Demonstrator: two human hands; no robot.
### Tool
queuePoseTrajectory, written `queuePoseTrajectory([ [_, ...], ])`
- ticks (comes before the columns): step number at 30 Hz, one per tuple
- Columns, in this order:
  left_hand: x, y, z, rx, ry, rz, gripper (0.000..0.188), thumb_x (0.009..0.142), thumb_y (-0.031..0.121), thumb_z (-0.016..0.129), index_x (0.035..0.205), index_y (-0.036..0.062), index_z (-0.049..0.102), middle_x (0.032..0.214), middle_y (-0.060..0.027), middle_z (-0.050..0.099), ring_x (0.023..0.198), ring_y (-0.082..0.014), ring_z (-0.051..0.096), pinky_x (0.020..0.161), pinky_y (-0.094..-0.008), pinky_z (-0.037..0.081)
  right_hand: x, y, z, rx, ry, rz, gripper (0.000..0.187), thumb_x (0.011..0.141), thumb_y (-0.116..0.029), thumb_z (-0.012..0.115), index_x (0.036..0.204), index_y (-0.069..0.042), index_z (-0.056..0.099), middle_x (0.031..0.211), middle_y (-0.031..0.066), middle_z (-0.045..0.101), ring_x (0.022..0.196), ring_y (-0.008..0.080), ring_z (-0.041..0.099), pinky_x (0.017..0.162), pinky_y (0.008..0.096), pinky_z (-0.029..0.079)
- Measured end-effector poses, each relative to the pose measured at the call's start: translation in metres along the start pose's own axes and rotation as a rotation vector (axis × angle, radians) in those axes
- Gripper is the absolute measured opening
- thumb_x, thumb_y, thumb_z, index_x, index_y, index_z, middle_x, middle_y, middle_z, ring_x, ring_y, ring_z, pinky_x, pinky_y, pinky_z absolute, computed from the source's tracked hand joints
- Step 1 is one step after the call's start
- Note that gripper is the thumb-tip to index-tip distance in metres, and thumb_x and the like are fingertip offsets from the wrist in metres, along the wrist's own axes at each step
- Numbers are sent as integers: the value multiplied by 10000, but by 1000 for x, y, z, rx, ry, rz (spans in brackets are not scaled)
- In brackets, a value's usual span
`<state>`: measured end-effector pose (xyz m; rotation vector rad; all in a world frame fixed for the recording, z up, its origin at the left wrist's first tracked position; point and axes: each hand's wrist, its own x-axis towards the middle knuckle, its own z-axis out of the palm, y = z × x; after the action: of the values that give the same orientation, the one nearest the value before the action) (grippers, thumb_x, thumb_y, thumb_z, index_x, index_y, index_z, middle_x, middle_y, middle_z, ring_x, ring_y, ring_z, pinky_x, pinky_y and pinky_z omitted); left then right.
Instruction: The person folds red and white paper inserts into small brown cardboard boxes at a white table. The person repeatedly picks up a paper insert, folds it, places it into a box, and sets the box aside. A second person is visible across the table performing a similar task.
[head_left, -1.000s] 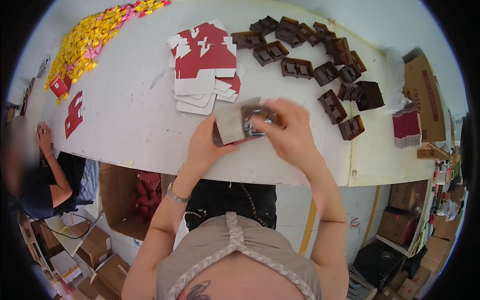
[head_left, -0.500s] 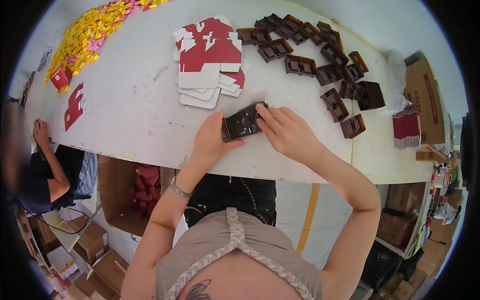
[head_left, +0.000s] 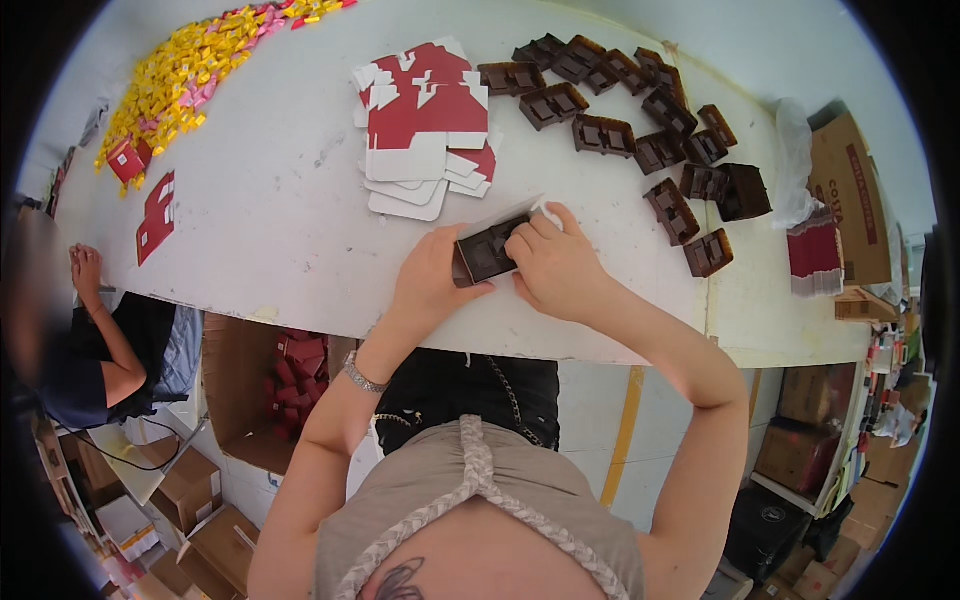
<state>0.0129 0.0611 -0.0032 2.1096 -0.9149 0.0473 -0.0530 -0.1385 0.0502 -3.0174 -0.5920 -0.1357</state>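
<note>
Close to the table's front edge, my left hand (head_left: 430, 274) is wrapped around the left end of a small folding carton (head_left: 461, 268). A dark brown plastic tray (head_left: 489, 252) with moulded compartments sits inside the carton. My right hand (head_left: 556, 258) is closed at the right end, its bent fingers pressing on the tray and its thumb at the near side. Those fingers hide the tray's right part. Just beyond my hands lies a pile of flat red and white carton blanks (head_left: 408, 160). Several more brown trays (head_left: 604, 135) are scattered to the right.
Yellow and pink wrapped pieces (head_left: 190, 75) are heaped far left, near a red box (head_left: 128, 158) and a flat red blank (head_left: 156, 222). Below the table edge stands a cardboard box (head_left: 232, 400) of red cartons. Another person's hand (head_left: 86, 268) rests at the left.
My right hand's fingers have curled inward over the tray, moving from its far right corner. The tray looks seated lower in the carton. The view has shifted slightly.
</note>
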Motion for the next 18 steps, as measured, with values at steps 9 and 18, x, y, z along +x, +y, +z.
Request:
queuePoseTrajectory([
  [9, 76, -63, -155, 574, 829, -236, 1052, 734, 214, 802, 1385, -182, 77, 1473, -370, 52, 1381, -469, 137, 1132, -453, 211, 67, 20, -8, 192, 713, 363, 258, 736, -295, 719, 916, -118, 671, 942, 45, 642, 933, 268, 567, 883, 405, 429],
  [18, 52, -24, -75, 97, 329, -128, 798, 829, 155, 692, 1457, 32, 216, 1526, -232, 121, 1401, -371, 198, 1097, -441, 289, 144, 73, 51, 484, 477, 921, 445, 729, -361, 756, 965, -29, 576, 861, 114, 657, 775, 272, 637, 703, 381, 500],
])
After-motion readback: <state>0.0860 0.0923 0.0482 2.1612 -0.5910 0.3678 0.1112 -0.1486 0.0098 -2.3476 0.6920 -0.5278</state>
